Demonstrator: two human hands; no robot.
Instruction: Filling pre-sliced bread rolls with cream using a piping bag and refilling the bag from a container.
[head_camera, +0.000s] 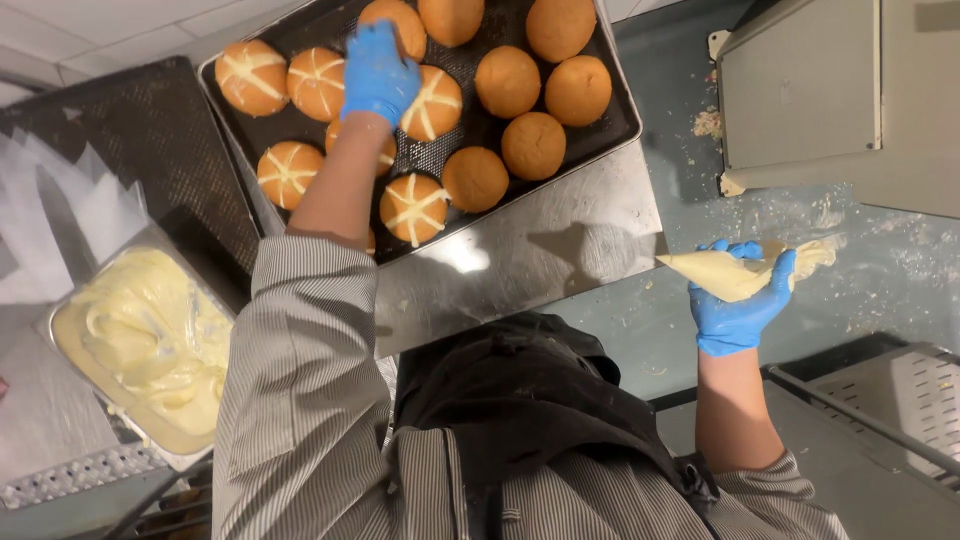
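A dark perforated baking tray (610, 130) on a steel table holds several round brown buns; those on the left carry white piped crosses, like the bun (413, 208), and those on the right are plain, like the bun (533, 145). My left hand (378, 72), in a blue glove, reaches over the tray and rests on the buns near a crossed one (435, 103). My right hand (742, 295), also blue-gloved, holds a cream-filled piping bag (722, 273) off the table's right side, tip pointing left.
A metal pan of pale yellow cream (145, 340) sits at the left. A second dark tray (150, 130) lies behind it. The steel table (540, 250) ends at the right; a beige machine (810, 90) and a grey crate (890, 400) stand on the crumb-strewn floor.
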